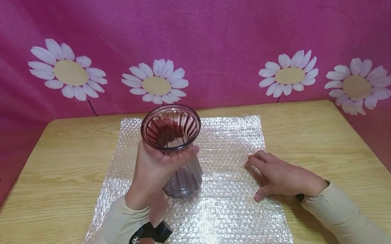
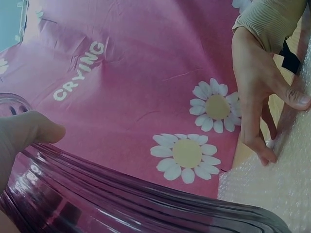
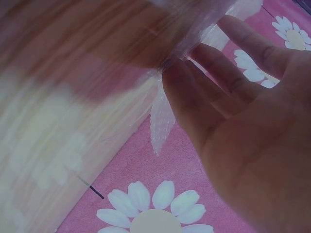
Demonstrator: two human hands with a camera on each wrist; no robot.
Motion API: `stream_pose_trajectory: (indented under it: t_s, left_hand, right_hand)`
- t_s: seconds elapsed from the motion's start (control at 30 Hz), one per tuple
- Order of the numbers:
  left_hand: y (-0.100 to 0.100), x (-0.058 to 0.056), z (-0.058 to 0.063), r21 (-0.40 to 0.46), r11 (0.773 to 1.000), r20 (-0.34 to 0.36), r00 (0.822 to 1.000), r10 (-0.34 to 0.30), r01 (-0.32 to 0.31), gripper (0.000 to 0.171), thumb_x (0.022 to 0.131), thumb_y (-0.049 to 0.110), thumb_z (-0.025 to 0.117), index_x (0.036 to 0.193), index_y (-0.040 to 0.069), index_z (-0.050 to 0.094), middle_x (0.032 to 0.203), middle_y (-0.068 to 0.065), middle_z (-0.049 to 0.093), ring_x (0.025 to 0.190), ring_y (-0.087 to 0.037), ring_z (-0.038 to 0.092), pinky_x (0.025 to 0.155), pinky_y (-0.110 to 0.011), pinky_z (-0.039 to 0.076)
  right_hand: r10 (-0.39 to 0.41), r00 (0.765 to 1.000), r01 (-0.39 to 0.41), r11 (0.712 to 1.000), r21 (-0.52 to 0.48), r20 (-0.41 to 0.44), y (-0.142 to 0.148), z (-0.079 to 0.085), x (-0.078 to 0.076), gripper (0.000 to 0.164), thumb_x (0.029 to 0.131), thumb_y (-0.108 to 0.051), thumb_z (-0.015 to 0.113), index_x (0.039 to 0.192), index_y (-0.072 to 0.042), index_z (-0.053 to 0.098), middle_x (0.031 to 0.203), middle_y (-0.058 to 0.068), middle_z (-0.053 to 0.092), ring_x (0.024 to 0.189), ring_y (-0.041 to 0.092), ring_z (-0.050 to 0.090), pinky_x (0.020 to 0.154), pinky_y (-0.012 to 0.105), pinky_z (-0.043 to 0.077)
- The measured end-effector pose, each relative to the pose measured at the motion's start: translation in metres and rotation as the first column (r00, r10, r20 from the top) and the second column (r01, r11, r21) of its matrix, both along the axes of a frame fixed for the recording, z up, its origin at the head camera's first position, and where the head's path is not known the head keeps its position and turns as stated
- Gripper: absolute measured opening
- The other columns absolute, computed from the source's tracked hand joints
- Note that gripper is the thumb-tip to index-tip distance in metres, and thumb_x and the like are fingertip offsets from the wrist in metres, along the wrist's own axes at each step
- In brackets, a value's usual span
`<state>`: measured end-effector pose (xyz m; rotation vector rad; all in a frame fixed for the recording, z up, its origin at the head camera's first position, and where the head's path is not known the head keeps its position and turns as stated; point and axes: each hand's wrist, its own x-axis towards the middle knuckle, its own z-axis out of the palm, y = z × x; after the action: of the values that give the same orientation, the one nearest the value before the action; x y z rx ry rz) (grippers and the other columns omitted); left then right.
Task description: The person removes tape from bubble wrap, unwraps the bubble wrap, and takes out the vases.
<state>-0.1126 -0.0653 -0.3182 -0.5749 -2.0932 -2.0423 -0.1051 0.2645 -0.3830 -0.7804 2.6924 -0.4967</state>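
Observation:
A ribbed, purple-tinted glass vase (image 1: 184,177) with a flared rim stands over the bubble wrap (image 1: 237,203), mouth facing up. My left hand (image 1: 153,165) grips it just below the rim, the thumb across its near side. Whether its base touches the wrap, I cannot tell. In the left wrist view the vase (image 2: 121,194) runs along the bottom, with the left thumb (image 2: 39,127) by its neck. My right hand (image 1: 281,172) rests at the wrap's right edge. From the right wrist, extended fingers (image 3: 214,63) touch the clear wrap (image 3: 163,121).
Beneath the wrap is a wood-grain table (image 1: 310,135). A pink cloth (image 1: 211,24) printed with white daisies hangs behind and beside it. Dark wrist cameras sit at both cuffs, the left camera (image 1: 155,232) being the more visible.

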Motion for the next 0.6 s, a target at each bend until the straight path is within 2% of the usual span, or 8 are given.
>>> stream_pose_trajectory:
  t_s: [0.2, 0.47, 0.6]
  left_hand:
    - [-0.0006, -0.0004, 0.0008, 0.014, 1.0, 0.002, 1.0, 0.015, -0.015, 0.076, 0.072, -0.005, 0.087, 0.138, 0.004, 0.052, 0.129, -0.019, 0.069, 0.113, -0.018, 0.07, 0.102, -0.043, 0.06]
    - [-0.0045, -0.002, 0.0021, 0.016, 0.999, 0.016, 0.999, 0.03, -0.031, 0.071, 0.073, -0.006, 0.086, 0.136, 0.004, 0.054, 0.127, -0.018, 0.069, 0.11, -0.012, 0.07, 0.1, -0.04, 0.061]
    - [-0.0059, -0.0029, 0.0039, 0.012, 0.998, 0.04, 0.998, 0.057, -0.058, 0.071, 0.073, -0.006, 0.086, 0.136, 0.005, 0.055, 0.128, -0.016, 0.069, 0.112, -0.012, 0.07, 0.103, -0.041, 0.059]
  right_hand:
    - [-0.007, 1.0, 0.007, 1.0, 0.004, 0.011, -0.0011, 0.0009, 0.0003, 0.084, 0.075, -0.05, 0.085, 0.142, -0.01, 0.053, 0.145, 0.016, 0.048, 0.128, 0.031, 0.051, 0.108, 0.055, 0.052]
    - [-0.006, 1.0, 0.006, 1.0, 0.002, 0.015, -0.0012, 0.0015, 0.0, 0.083, 0.075, -0.049, 0.086, 0.141, -0.011, 0.054, 0.143, 0.014, 0.049, 0.124, 0.028, 0.051, 0.105, 0.053, 0.053]
    - [-0.008, 1.0, 0.008, 1.0, 0.001, 0.013, -0.0008, 0.0008, 0.0, 0.082, 0.075, -0.048, 0.087, 0.14, -0.012, 0.054, 0.142, 0.013, 0.049, 0.123, 0.027, 0.051, 0.104, 0.052, 0.053]
